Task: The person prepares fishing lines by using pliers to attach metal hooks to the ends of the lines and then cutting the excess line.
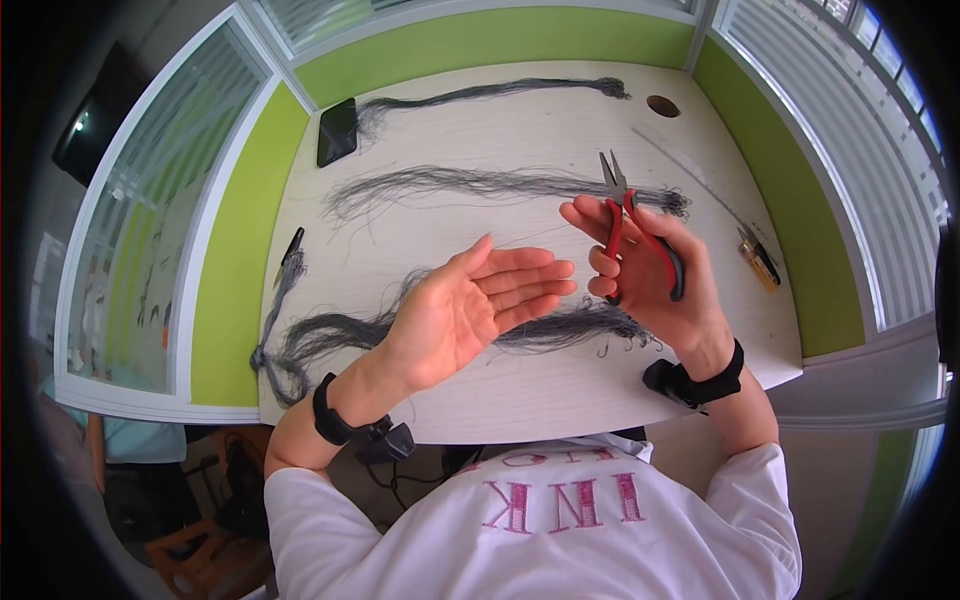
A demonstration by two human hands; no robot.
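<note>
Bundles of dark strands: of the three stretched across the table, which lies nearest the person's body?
The near bundle, partly hidden behind the left hand; the middle bundle and the far bundle, which ends by the black phone, lie farther away.

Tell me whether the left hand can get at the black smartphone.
Likely yes: the left hand is open and empty, and only a low bundle of dark strands seems to lie between it and the black smartphone, though some stretching may be needed.

On table (480,140): phone (337,134) far left | strand bundles (490,183) across | ruler (691,173) right
</note>
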